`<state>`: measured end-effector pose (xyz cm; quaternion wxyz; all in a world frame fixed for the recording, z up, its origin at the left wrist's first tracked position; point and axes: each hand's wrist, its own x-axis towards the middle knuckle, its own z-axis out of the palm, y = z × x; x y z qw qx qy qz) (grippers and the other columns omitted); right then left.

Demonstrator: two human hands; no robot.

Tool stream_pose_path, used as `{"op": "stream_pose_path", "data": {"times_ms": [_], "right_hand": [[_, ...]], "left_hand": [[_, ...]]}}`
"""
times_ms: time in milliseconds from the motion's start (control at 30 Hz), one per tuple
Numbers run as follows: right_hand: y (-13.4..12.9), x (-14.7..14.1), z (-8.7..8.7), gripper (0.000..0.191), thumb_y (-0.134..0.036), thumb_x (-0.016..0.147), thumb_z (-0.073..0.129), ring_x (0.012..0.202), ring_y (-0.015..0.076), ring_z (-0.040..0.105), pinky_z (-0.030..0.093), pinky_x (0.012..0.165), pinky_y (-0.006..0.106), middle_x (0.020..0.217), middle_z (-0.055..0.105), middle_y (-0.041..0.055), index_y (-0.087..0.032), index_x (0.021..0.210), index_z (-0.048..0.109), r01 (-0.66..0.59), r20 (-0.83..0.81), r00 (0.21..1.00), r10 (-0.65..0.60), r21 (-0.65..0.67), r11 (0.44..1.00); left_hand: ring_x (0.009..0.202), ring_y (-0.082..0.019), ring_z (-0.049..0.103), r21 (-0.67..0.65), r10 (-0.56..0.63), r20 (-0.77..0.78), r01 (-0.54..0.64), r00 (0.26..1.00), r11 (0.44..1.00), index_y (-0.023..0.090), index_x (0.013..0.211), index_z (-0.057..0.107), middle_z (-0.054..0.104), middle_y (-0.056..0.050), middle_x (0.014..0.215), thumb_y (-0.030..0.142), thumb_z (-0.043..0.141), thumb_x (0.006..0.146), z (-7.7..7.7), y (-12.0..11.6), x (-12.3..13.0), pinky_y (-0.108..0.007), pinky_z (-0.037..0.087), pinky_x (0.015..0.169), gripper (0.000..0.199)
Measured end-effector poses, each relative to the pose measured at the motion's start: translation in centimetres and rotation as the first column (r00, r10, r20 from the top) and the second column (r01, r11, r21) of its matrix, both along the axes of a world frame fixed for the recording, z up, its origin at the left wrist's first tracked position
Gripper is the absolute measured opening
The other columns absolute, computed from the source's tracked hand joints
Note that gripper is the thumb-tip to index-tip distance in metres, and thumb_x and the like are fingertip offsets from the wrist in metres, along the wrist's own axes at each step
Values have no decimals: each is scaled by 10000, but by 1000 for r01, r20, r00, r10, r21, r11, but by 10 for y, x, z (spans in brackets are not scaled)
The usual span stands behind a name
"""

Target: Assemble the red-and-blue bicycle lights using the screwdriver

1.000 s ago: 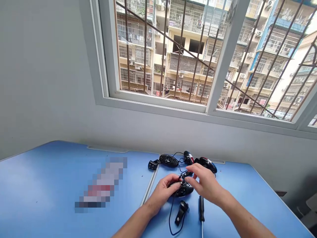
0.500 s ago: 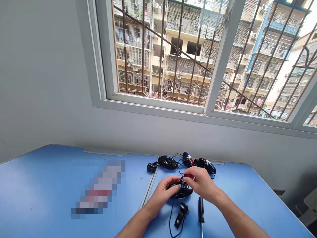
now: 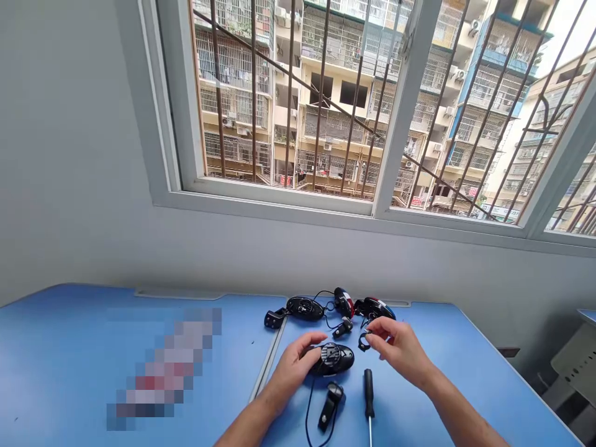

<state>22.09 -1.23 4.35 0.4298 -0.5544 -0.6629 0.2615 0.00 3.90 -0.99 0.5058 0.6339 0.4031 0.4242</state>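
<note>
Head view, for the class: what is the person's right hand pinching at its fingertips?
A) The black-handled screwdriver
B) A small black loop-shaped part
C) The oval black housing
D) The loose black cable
B. The right hand pinches the small black loop-shaped part at its fingertips, while the black-handled screwdriver lies apart from it on the blue table.

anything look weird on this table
Yes: a patch on the left side of the blue table is pixelated, hiding whatever lies there. The black oval housing by the left hand looks opened, but nothing looks damaged.
</note>
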Motion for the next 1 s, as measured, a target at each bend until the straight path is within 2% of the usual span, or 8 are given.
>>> {"op": "stream_pose_path", "data": {"times_ms": [100,233,333,500,633,733,833,1000], "right_hand": [[-7,2,-11,153,-318,760,632,616,130,543,508,494,234,652,593,-3,-167,776,649,-9,-185,983,-1,-53,999],[-15,0,-19,297,-434,698,720,660,164,617,535,502,264,698,634,25,-154,765,647,-33,-410,912,-20,-122,992],[-19,-4,-19,389,-495,634,769,672,176,642,549,532,289,731,670,46,-147,753,642,-56,-511,858,-49,-188,981],[-23,-7,-19,451,-532,617,781,676,171,653,549,563,292,765,701,64,-144,789,628,-104,-588,807,-49,-224,969],[-29,-9,-20,414,-501,658,778,709,174,655,552,566,286,800,697,61,-149,820,633,-150,-656,755,-25,-210,966],[-32,-12,-23,388,-470,654,796,717,161,637,548,556,270,825,679,45,-154,815,640,-174,-742,670,-37,-205,963],[-34,-15,-28,386,-455,636,816,703,137,617,531,548,243,830,666,32,-156,819,653,-198,-817,574,-64,-214,957],[-34,-19,-36,365,-434,641,820,662,101,596,515,589,228,791,649,14,-145,798,661,-226,-881,466,-81,-207,952]], "left_hand": [[1043,-292,605,136,118,-29,-113,993,984,202,959,697,700,-75,1080,380,568,720,2,1,-3,-400,467,926,325],[1016,-269,596,354,284,6,-268,959,896,218,954,675,666,-76,1100,356,562,761,12,-7,-4,-388,487,873,263],[847,-206,615,424,277,6,-253,961,869,229,967,652,642,-66,1093,317,537,805,24,-23,1,-330,518,764,217],[793,-188,617,353,19,-114,23,993,935,217,944,640,632,-69,1036,258,539,783,39,-46,16,-275,529,646,194],[802,-210,620,77,-143,-109,152,984,985,190,973,593,631,-71,941,243,561,721,41,-48,28,-296,534,640,259],[730,-181,603,-84,-192,-39,189,981,978,179,971,569,602,-50,920,189,581,634,38,-48,42,-274,519,585,337],[713,-167,587,-44,-181,0,181,983,982,183,930,574,596,-25,873,163,580,614,33,-50,58,-242,489,554,318],[653,-165,576,89,-92,-13,93,996,992,195,897,599,603,-10,781,245,571,737,22,-49,71,-230,459,504,170]]}}
